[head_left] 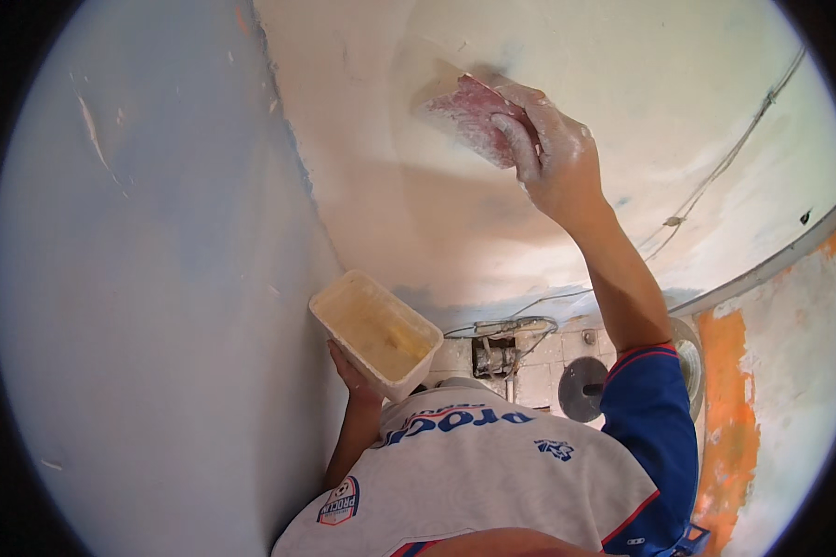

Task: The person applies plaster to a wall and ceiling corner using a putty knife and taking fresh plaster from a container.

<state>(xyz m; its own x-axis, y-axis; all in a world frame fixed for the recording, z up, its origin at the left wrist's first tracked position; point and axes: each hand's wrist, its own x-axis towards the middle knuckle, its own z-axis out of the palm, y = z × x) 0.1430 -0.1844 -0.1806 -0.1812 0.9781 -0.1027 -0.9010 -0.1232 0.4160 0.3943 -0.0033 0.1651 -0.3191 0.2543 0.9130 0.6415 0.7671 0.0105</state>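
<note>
My right hand (559, 153) is raised to the pale plastered wall (362, 111), fingers closed round a thin, flat red sheet (478, 119) smeared with white. Whether this is sandpaper or a plastic spreader I cannot tell. Its far edge lies at or very near the wall, beside a darker, damp-looking patch. White residue coats the thumb and fingers. Low on the left, my left hand (351, 373) grips the side of a white rectangular tub (416, 369), tilted, with cloudy yellowish liquid inside. A yellower shape shows at one end of the liquid. Most of the left fingers are behind the tub.
A bluish-grey wall (158, 278) rises close on my left and meets the plastered wall in a corner. Cables (715, 172) run across the plaster at right. Below are a tiled floor (537, 379), a dark opening with pipework (495, 357) and a round dark disc (583, 390).
</note>
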